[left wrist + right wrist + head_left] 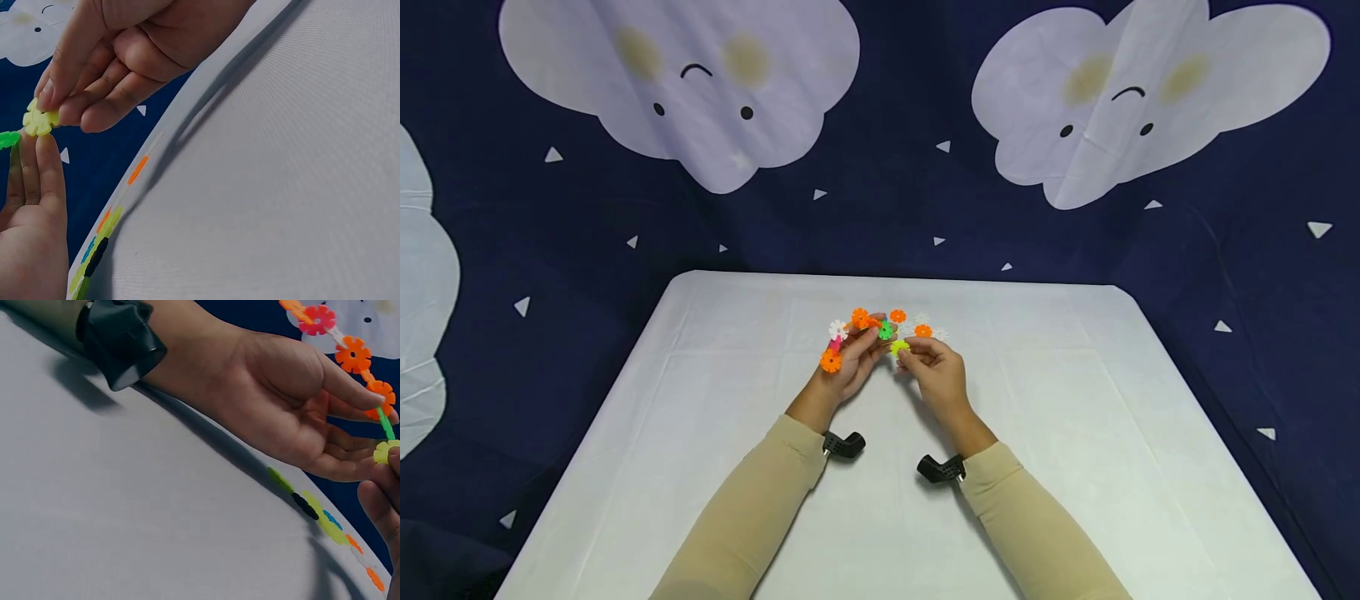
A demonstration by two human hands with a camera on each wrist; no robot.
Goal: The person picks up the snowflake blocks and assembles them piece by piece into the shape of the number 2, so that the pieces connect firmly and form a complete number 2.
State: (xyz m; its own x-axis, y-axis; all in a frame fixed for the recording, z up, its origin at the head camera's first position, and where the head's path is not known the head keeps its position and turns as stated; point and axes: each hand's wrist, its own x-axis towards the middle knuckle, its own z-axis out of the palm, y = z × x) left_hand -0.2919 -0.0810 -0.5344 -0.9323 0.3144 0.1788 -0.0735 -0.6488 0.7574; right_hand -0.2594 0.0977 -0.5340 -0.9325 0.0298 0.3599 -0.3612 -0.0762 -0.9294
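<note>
A chain of interlocking notched flower-shaped plastic discs runs over my left hand, in orange, pink, white and green. My left thumb and fingers pinch it close to its green disc. At the end by that green disc is a yellow disc, which my right hand pinches between thumb and index finger. In the right wrist view the yellow disc meets the green one's edge. Left fingertips lie right under the yellow disc in the left wrist view.
Loose discs lie on the white table beyond the hands, among them an orange disc, a black disc and a blue disc. A dark blue cloth with clouds hangs behind the table's far edge.
</note>
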